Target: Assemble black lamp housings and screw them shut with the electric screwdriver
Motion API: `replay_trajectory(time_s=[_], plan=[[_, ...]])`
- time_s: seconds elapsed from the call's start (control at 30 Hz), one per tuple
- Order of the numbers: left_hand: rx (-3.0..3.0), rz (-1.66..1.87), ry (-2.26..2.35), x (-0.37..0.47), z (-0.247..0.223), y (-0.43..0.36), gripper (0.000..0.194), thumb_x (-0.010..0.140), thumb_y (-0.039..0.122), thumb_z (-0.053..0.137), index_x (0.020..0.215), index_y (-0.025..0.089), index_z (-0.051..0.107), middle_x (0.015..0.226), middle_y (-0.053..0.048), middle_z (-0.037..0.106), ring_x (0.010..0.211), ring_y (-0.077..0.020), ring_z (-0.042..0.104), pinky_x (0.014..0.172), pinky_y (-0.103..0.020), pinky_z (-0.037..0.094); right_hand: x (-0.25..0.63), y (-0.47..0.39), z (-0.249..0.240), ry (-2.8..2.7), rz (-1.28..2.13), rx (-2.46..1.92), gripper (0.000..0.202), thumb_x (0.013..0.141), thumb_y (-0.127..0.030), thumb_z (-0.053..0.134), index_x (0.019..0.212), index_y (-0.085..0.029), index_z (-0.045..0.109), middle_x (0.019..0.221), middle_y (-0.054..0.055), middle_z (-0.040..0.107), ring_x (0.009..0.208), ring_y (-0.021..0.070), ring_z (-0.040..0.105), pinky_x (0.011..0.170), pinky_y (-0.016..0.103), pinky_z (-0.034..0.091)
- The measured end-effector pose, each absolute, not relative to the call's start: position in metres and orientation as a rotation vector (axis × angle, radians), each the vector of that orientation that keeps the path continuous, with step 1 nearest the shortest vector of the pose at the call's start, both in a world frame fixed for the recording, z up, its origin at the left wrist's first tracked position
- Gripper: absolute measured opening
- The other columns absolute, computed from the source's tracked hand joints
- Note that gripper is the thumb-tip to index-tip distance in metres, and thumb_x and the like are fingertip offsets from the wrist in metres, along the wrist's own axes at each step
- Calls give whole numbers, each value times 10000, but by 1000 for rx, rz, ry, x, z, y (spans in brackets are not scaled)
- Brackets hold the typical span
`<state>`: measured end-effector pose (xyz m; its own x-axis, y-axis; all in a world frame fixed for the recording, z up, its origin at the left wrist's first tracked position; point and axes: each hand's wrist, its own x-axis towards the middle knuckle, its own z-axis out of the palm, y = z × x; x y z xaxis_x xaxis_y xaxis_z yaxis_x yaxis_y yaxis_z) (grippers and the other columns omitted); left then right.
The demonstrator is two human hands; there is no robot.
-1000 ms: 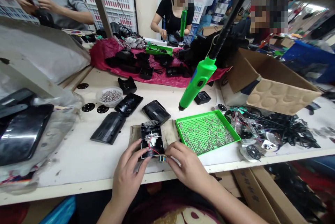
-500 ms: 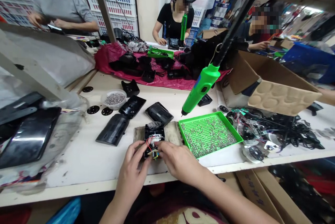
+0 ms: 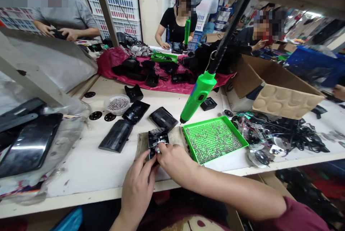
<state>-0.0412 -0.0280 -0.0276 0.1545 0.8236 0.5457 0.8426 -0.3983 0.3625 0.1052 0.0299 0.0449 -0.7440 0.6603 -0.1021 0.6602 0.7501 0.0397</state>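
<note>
A black plastic housing [image 3: 157, 136] with parts inside sits on a worn pad [image 3: 142, 144] near the table's front edge. My left hand [image 3: 140, 177] wraps its fingers round the housing's near left side. Over the near end, my right hand [image 3: 176, 162] has its fingers pressed together at the parts inside; what they pinch is hidden. A green electric screwdriver [image 3: 198, 96] hangs above, to the right of the housing. The green tray [image 3: 215, 139] of screws lies right of my right hand. Black shells [image 3: 116, 135] lie left of and behind the housing.
A bowl of small metal pieces [image 3: 118, 103] and black discs are at the left. At the right are an open cardboard box [image 3: 288, 98] and tangled cables [image 3: 299, 134]. Pink plastic [image 3: 107, 62] with black parts lies behind. Several people sit beyond the table.
My right hand has shifted slightly left and closed in over the housing, and its forearm lies flatter. The small board and red wires seen before are now mostly covered. The screwdriver appears further left.
</note>
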Motion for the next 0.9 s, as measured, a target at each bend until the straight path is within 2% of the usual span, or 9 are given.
replay_trajectory(time_s=[0.17, 0.23, 0.3, 0.33, 0.37, 0.43, 0.5, 0.7, 0.9], plan=[[-2455, -883, -1445, -53, -17, -22, 222, 891, 128, 494, 1043, 168, 651, 1017, -75, 711, 864, -238, 635, 788, -399, 491, 109, 27, 46, 2871, -46, 1113, 129, 878, -103, 524, 901, -118, 650, 958, 135, 632, 745, 228, 648, 541, 326, 522], [-2496, -863, -1397, -56, -12, -18, 217, 882, 109, 505, 1021, 173, 658, 946, -52, 713, 833, -217, 633, 776, -377, 487, 121, 18, 44, 2946, -135, 1239, 216, 921, -179, 501, 1109, -138, 599, 1143, 149, 603, 816, 213, 659, 616, 326, 552], [-2524, -848, -1373, -57, -8, -14, 191, 880, 126, 535, 1023, 165, 657, 907, -42, 707, 810, -207, 634, 751, -360, 485, 137, 5, 37, 3018, -275, 1484, 391, 939, -229, 486, 1324, -176, 448, 1335, 172, 510, 937, 219, 661, 723, 340, 562], [-2535, -851, -1363, -56, -7, -14, 182, 882, 137, 548, 1029, 161, 654, 893, -38, 704, 797, -200, 635, 737, -349, 484, 145, -3, 31, 3019, -342, 1618, 438, 934, -231, 497, 1359, -184, 403, 1349, 177, 510, 969, 231, 661, 753, 350, 558], [-2541, -862, -1356, -56, -7, -13, 178, 886, 147, 556, 1037, 158, 649, 881, -34, 702, 785, -192, 638, 724, -335, 483, 152, -10, 25, 2976, -410, 1736, 438, 926, -229, 513, 1349, -179, 408, 1277, 167, 576, 935, 234, 675, 738, 345, 554], [-2543, -896, -1350, -55, -8, -13, 172, 895, 171, 561, 1047, 158, 641, 875, -29, 702, 764, -177, 646, 699, -308, 482, 163, -23, 12, 2863, -502, 1902, 318, 930, -223, 513, 1245, -178, 495, 984, 94, 709, 770, 221, 701, 641, 309, 528], [-2540, -932, -1337, -55, -12, -13, 171, 908, 192, 550, 1052, 158, 635, 881, -25, 707, 742, -167, 654, 673, -290, 481, 166, -29, 5, 2813, -504, 2018, 195, 946, -220, 488, 1124, -198, 564, 788, 32, 719, 665, 203, 697, 578, 276, 480], [-2540, -940, -1347, -52, -15, -12, 187, 923, 205, 523, 1065, 163, 637, 878, -13, 709, 723, -161, 674, 637, -279, 486, 137, -4, 19, 2606, -215, 2041, 183, 966, -222, 442, 919, -202, 618, 777, 39, 737, 674, 185, 712, 537, 251, 389], [-2516, -1012, -1441, -48, -19, -15, 191, 948, 225, 477, 1034, 174, 639, 904, -14, 721, 712, -140, 695, 606, -240, 498, 114, 16, 38, 2491, -159, 1900, 163, 897, -89, 484, 862, -145, 633, 694, 102, 717, 590, 227, 698, 438, 275, 251]])
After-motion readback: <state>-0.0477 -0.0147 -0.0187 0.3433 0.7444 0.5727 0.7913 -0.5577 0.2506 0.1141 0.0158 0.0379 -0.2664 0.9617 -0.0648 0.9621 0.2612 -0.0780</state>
